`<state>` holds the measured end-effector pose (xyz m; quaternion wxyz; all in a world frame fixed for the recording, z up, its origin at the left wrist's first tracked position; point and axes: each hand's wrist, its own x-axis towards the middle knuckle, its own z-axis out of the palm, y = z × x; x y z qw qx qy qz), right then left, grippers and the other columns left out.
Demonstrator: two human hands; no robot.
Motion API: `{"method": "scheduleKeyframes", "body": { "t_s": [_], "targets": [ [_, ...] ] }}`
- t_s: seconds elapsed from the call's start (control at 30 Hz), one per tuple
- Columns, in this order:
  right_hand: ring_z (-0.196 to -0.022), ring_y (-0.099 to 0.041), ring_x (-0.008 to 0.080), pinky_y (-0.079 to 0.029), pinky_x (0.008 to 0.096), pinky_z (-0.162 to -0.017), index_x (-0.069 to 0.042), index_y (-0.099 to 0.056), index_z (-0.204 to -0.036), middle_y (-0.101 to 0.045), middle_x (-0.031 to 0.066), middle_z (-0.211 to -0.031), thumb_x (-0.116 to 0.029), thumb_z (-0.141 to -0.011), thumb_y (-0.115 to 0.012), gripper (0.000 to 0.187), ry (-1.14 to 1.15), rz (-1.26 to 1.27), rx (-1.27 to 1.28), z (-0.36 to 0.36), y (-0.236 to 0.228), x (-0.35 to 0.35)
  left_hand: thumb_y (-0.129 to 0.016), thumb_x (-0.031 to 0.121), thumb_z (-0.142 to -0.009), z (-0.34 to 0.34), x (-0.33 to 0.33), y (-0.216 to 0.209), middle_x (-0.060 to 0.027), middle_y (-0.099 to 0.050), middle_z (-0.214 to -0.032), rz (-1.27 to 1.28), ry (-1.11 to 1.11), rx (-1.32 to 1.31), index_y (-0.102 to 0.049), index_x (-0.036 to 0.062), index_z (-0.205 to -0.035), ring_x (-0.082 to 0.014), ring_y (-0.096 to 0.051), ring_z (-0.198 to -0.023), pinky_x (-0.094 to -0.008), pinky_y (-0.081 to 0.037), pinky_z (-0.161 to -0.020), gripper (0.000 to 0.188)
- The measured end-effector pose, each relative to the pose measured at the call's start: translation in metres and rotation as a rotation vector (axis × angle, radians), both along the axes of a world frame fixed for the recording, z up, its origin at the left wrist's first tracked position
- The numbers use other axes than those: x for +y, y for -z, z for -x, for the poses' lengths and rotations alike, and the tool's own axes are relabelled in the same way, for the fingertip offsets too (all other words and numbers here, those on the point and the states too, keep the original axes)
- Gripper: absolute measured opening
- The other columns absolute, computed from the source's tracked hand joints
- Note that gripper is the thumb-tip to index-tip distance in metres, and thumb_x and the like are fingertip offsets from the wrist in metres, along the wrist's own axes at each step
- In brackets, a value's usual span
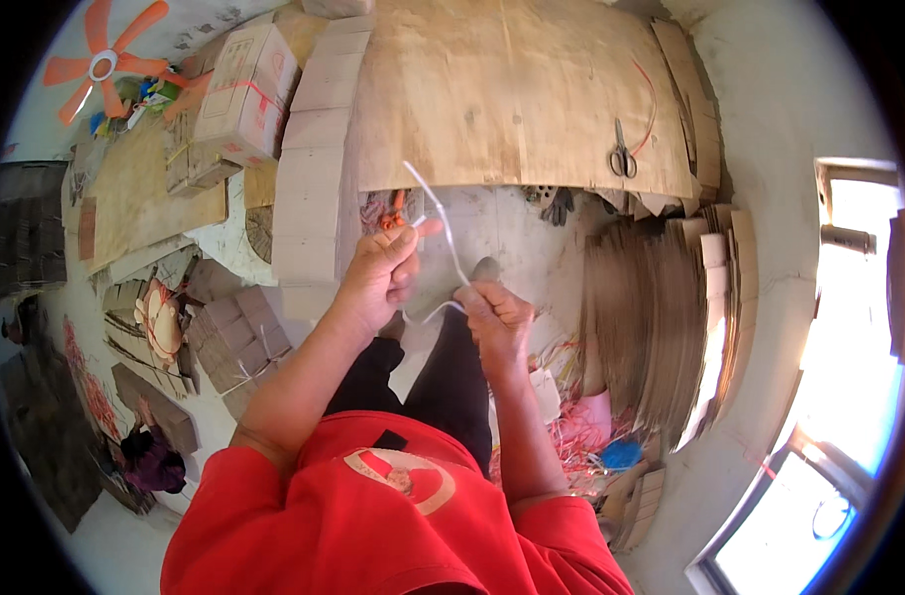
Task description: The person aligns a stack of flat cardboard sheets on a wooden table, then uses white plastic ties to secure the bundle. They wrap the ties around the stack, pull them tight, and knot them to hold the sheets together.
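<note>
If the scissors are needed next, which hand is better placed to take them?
Probably the right hand: it is nearer the scissors, which lie to its right, though it holds a white strap.

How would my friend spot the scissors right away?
Find the big wooden tabletop at the picture's top. Near its close edge, toward the right, lie the dark scissors. They have two loops at one end, unlike the thin red strip curving beside them.
</note>
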<state>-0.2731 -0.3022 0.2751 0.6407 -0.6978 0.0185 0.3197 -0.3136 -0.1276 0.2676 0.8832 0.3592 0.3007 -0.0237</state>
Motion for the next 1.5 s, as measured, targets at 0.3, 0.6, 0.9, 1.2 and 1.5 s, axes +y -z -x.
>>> {"method": "scheduleKeyframes", "body": {
  "t_s": [0.3,0.6,0.9,1.2,1.5],
  "targets": [
    [-0.056,-0.051,0.015,-0.042,0.0304,-0.053,0.003,-0.061,-0.081,-0.054,0.0116,-0.062,-0.008,-0.083,-0.063,0.011,-0.422,0.082,-0.229,-0.15,0.039,-0.017,-0.06,0.03,-0.09,-0.125,0.002,0.027,0.0068,-0.035,-0.049,-0.137,-0.305,0.052,-0.055,0.0081,-0.076,-0.0047,-0.029,-0.041,-0.0213,-0.023,-0.038,0.026],
    [-0.079,-0.061,0.037,-0.049,0.0455,-0.07,-0.005,-0.062,-0.08,-0.062,0.0194,-0.083,-0.021,-0.083,-0.057,0.017,-0.894,0.823,-0.732,-0.354,0.163,-0.111,-0.056,0.035,-0.092,-0.131,0.195,0.129,0.0063,-0.032,-0.053,-0.388,-0.855,0.193,-0.053,0.0094,-0.077,-0.006,-0.028,-0.043,-0.0219,-0.02,-0.04,0.03],
    [-0.088,-0.062,0.0365,-0.049,0.044,-0.075,-0.008,-0.067,-0.088,-0.064,0.0196,-0.09,-0.018,-0.079,-0.056,0.017,-0.612,1.021,-0.448,-0.509,0.259,-0.161,-0.053,0.029,-0.094,-0.15,0.274,0.179,0.0031,-0.043,-0.062,-0.456,-0.922,0.286,-0.057,0.0082,-0.085,-0.0074,-0.032,-0.049,-0.0214,-0.023,-0.044,0.023],
    [-0.094,-0.062,0.0361,-0.048,0.0456,-0.079,-0.014,-0.064,-0.101,-0.065,0.0198,-0.096,-0.018,-0.084,-0.05,0.022,-0.822,1.187,-0.399,-0.548,0.359,-0.123,-0.049,0.028,-0.097,-0.163,0.278,0.223,-0.0022,-0.053,-0.075,-0.619,-0.736,0.302,-0.055,0.0,-0.103,-0.0056,-0.036,-0.05,-0.019,-0.028,-0.039,0.029],
    [-0.093,-0.061,0.0383,-0.048,0.0462,-0.077,-0.013,-0.064,-0.096,-0.066,0.0185,-0.092,-0.038,-0.083,-0.059,0.029,-0.699,1.414,-0.329,-0.639,0.378,-0.21,-0.053,0.031,-0.095,-0.272,0.211,0.295,-0.0023,-0.056,-0.076,-0.495,-0.71,0.363,-0.054,-0.0008,-0.111,-0.0066,-0.04,-0.052,-0.02,-0.029,-0.039,0.036]
  ]
}}
